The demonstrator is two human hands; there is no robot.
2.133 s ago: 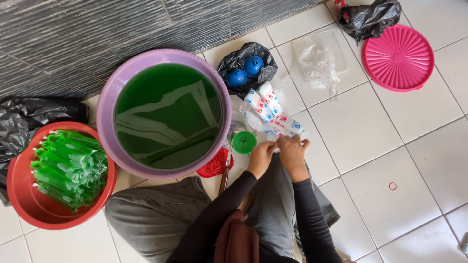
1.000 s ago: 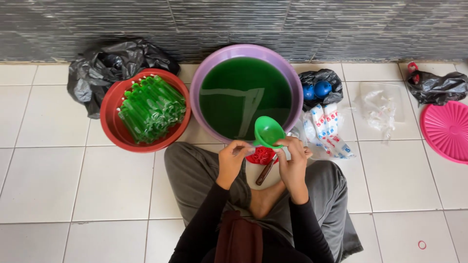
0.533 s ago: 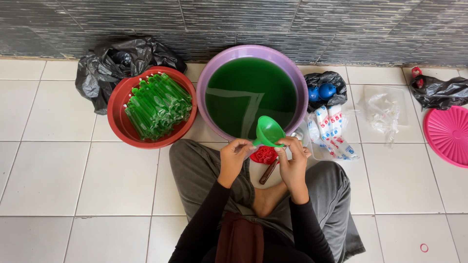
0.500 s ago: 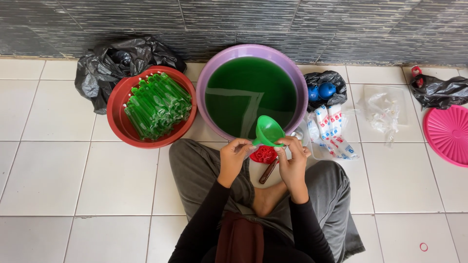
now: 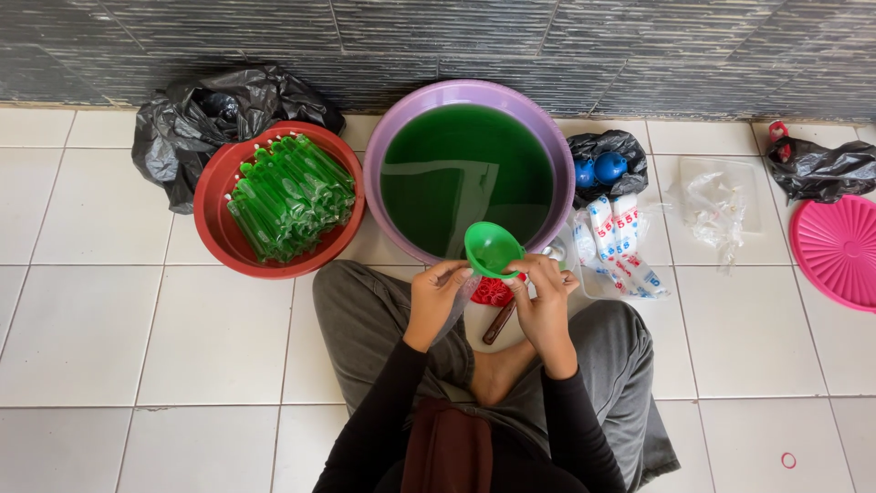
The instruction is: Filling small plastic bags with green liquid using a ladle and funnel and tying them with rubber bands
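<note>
Both pinching: left hand (image 5: pixel 436 297) and right hand (image 5: pixel 545 297) at green funnel (image 5: pixel 492 248), frame center. Red basin (image 5: pixel 219 239) upper left piled with filled green tubes (image 5: pixel 289 194); purple basin (image 5: pixel 401 137) still brimming.

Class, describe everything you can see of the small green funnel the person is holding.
The green funnel looks like smooth, glossy plastic: a round bowl with its open mouth tilted up toward the camera, its spout hidden below. The left hand and right hand pinch it from either side with their fingertips. It sits above the person's lap, just in front of the purple basin of green liquid, overlapping its near rim in this view.
</note>
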